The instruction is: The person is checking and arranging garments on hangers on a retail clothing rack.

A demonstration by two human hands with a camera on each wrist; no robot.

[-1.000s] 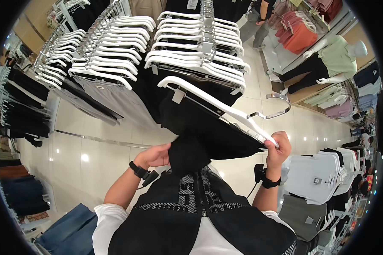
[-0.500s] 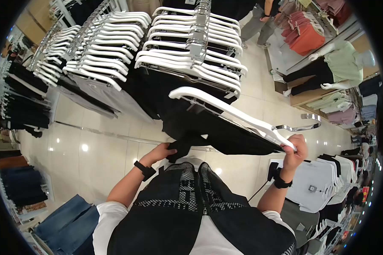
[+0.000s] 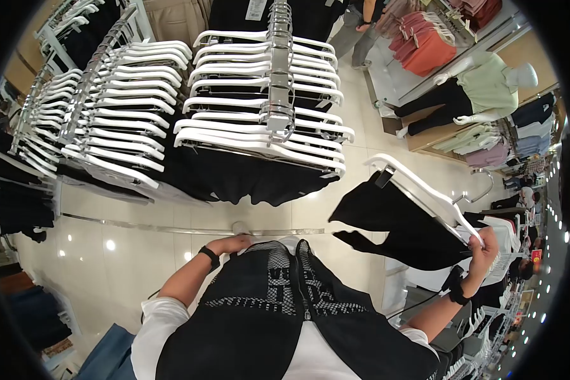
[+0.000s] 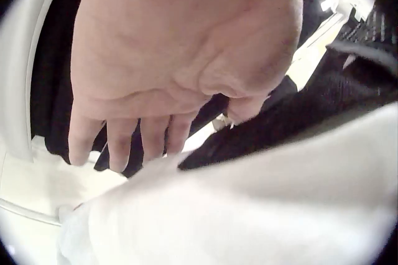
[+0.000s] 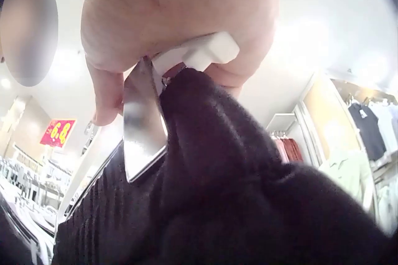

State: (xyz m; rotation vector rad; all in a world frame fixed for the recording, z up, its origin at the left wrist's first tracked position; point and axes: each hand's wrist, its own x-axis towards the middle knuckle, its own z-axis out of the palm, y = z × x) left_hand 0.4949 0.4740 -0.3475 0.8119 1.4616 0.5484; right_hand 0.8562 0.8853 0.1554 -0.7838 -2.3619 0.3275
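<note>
The right hand [image 3: 483, 246] grips, fingers curled, one end of the white plastic hanger [image 3: 424, 190], its long axis toward 10 o'clock, the black knitted garment [image 3: 399, 228] hanging under it. The left hand [image 3: 233, 243], well apart at 9 o'clock, is relaxed and empty.

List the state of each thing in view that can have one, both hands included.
right hand: grips one end of the white hanger.
white hanger: tilted, held apart from the rack, carrying the black garment.
black garment: hangs from the white hanger, clear of the floor.
left hand: fingers relaxed, holds nothing, at the person's front.
rack hangers: hung in rows on the rail, dark clothes below.
</note>
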